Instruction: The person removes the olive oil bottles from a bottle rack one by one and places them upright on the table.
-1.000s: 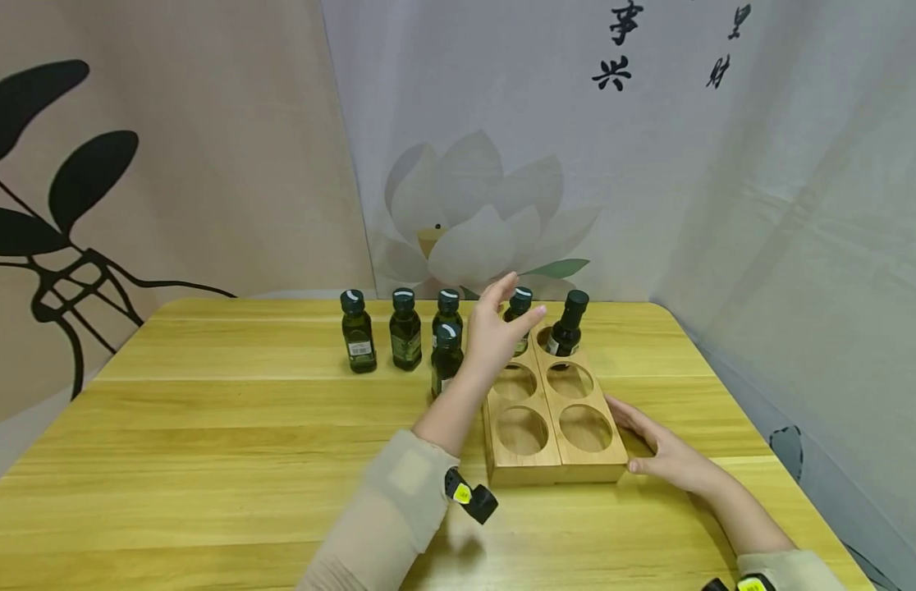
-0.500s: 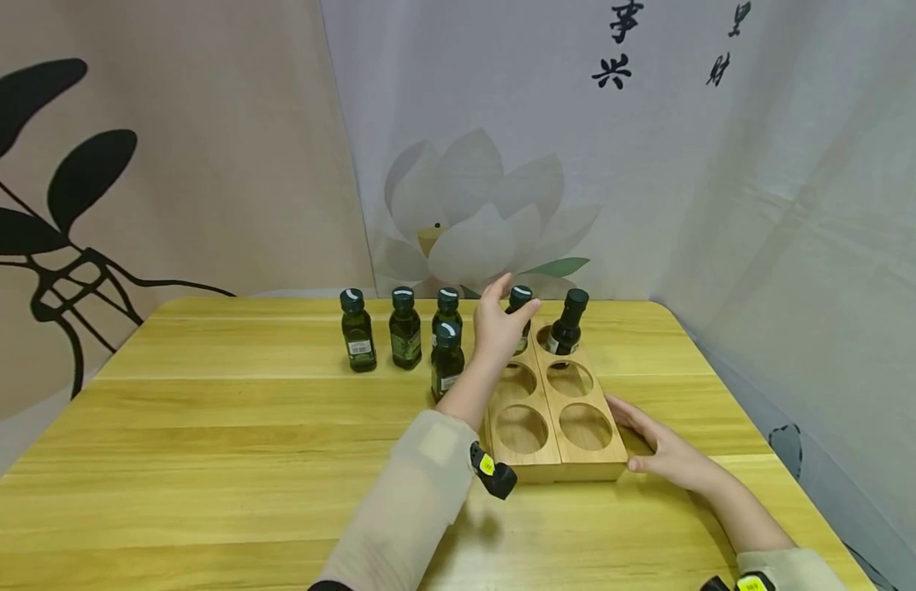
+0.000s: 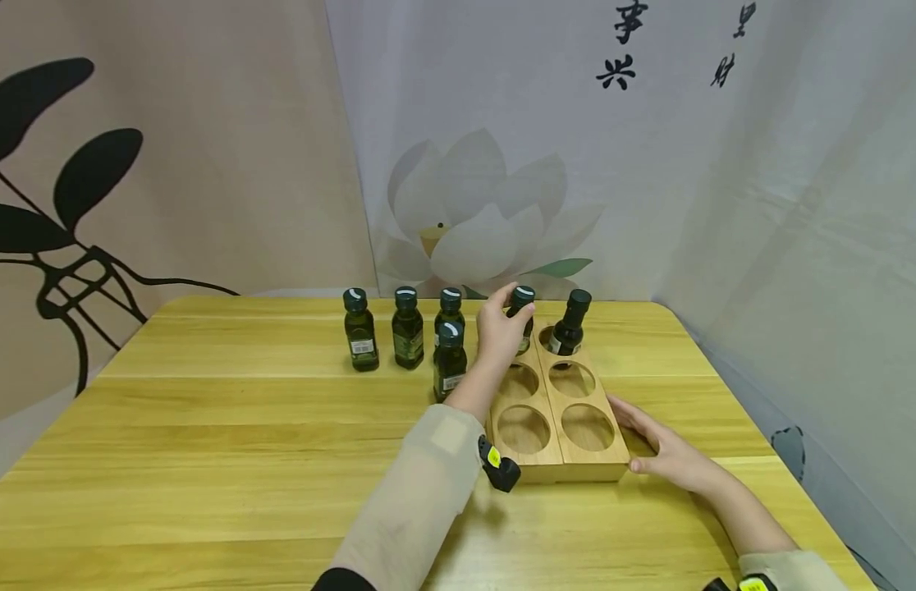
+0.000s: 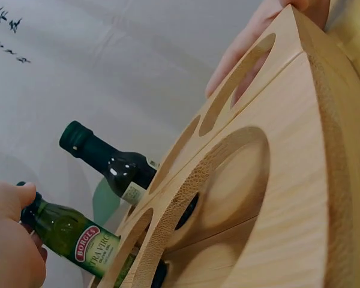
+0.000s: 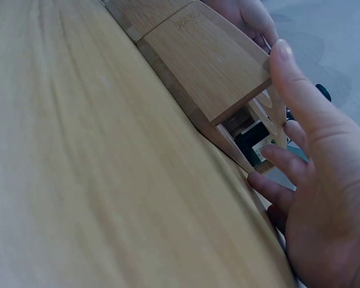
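My left hand (image 3: 498,335) pinches the dark cap of a small olive oil bottle (image 4: 78,233) with a red label, thumb on one side and fingers behind. That bottle stands in the back left hole of a wooden bottle rack (image 3: 569,474), its base down inside. Beside it, in the back right hole, is a slimmer dark bottle (image 3: 568,332) with a long neck. My right hand (image 3: 668,453) lies against the rack's right side near the front corner, thumb at the edge, fingers loosely extended along the side. The rack's middle and front holes hold nothing.
Left of the rack, several more green bottles stand on the wooden table (image 3: 207,460): one bottle (image 3: 362,338) farthest left, another bottle (image 3: 408,336) beside it, and a front bottle (image 3: 450,361) partly covering the one behind. A printed curtain (image 3: 502,98) hangs behind the table.
My left hand has moved slightly right, and its thumb and fingers have closed from wide apart onto the bottle's cap. The right hand and the rack have stayed in place.
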The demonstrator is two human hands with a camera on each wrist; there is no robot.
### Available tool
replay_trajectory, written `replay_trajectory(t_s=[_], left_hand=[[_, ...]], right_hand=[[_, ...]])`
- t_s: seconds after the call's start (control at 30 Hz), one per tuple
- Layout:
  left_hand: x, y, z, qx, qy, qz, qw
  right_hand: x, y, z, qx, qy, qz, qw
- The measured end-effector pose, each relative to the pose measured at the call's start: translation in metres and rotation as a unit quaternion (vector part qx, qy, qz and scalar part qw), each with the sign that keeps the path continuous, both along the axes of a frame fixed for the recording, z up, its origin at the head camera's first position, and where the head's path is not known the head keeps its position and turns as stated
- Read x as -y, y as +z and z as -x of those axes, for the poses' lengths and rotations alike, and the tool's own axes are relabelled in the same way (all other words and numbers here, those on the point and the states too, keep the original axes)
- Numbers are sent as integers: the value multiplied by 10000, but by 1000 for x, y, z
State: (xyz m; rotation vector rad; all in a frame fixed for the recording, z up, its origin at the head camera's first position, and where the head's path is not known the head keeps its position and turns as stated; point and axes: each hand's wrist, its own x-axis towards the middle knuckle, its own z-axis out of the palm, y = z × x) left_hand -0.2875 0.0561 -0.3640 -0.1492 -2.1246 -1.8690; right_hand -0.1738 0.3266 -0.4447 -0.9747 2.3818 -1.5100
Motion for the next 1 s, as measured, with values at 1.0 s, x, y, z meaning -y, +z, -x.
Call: replay_trajectory(t_s=[1.0], left_hand=[[3, 33, -3, -1175, 105, 460, 9919]], right_hand=[[-2, -3, 2, -113, -2, -40, 9999]])
